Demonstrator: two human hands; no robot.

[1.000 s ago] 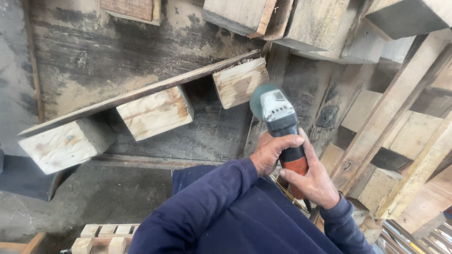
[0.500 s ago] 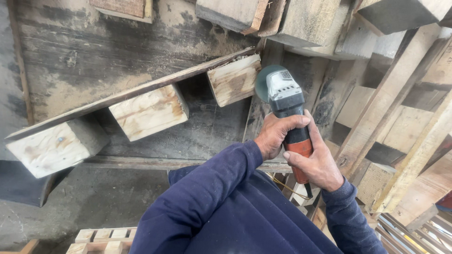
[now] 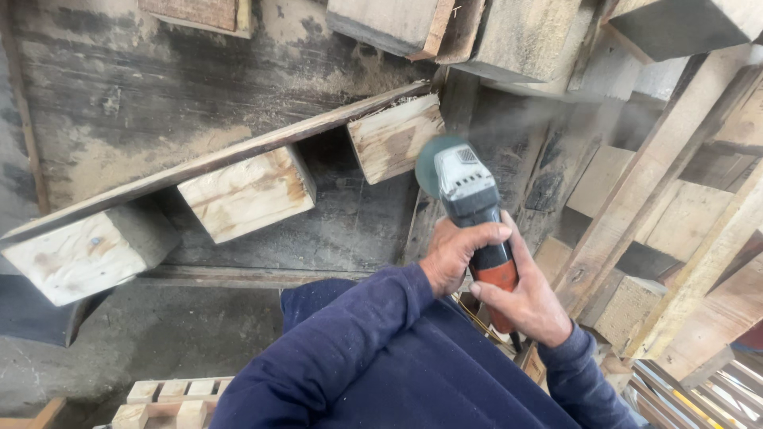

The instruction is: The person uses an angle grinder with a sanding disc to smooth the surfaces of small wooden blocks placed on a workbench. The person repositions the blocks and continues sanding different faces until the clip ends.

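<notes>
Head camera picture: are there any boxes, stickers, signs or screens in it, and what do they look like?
No packages, signs or screens show.
Only possible label: a small pale patch on the grey head of the angle grinder with the orange grip, too small to make out.
The left hand and right hand hold the grinder, in front of pale square wooden pallet blocks.

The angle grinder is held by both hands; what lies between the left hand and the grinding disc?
In the head view, only the grinder's grey head lies between the left hand and the disc; the right hand grips the orange rear.
</notes>
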